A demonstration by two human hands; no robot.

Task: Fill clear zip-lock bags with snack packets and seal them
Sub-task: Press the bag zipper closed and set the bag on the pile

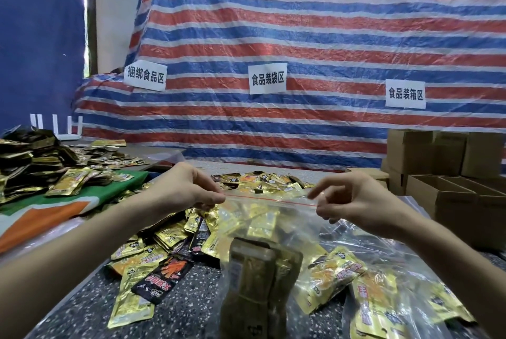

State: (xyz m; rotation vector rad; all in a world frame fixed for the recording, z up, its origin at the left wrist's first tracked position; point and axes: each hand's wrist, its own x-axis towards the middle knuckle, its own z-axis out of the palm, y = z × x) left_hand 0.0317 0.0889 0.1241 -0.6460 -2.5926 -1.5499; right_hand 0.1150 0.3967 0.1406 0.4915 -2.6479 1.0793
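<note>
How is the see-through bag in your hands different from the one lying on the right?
The clear zip-lock bag with the red strip hangs upright, pinched at its top edge by the left hand and right hand; the clear plastic bag on the right lies flat, untouched. The held bag carries dull brownish packets; the lying one shows shiny gold-and-orange packets. Both are clear plastic with snack packets inside.

Brown packets (253, 278) inside the zip-lock bag (273, 211) blurred, cardboard boxes (449, 207) cut off at the right edge.
</note>
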